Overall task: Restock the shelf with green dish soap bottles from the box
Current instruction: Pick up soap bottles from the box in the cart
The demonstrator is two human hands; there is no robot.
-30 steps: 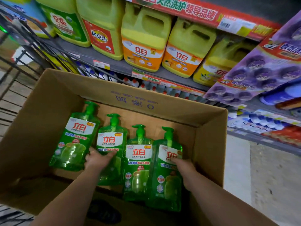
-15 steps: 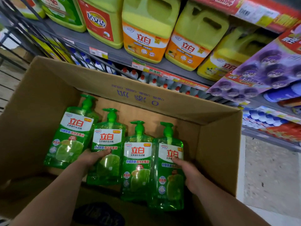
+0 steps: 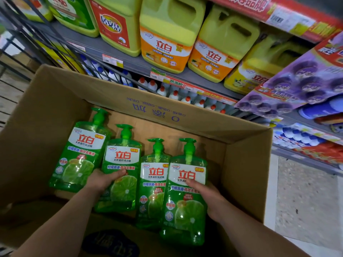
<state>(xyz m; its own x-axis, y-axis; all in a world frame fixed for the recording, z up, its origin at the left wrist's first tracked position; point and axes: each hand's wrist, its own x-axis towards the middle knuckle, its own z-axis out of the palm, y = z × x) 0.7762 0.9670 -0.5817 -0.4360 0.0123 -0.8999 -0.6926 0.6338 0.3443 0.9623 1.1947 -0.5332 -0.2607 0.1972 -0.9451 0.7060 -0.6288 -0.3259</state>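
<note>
Several green dish soap bottles with pump tops lie side by side in an open cardboard box (image 3: 245, 175). My left hand (image 3: 101, 179) grips the second bottle from the left (image 3: 121, 164) round its lower left side, thumb across the label. My right hand (image 3: 209, 196) grips the rightmost bottle (image 3: 185, 206) at its right edge, thumb on the label. The leftmost bottle (image 3: 79, 154) and the third bottle (image 3: 153, 184) lie untouched. Both held bottles sit a little above their neighbours.
The grey shelf (image 3: 133, 64) behind the box carries large yellow detergent jugs (image 3: 167, 32). A lower shelf holds small white bottles with red caps (image 3: 161, 89). Purple packs (image 3: 297, 80) hang at the right. A black wire cart frame (image 3: 24, 38) stands at the left.
Both hands have tightened round their bottles and lifted them slightly; the second and rightmost bottles now ride higher than the others. The view has moved closer to the box.
</note>
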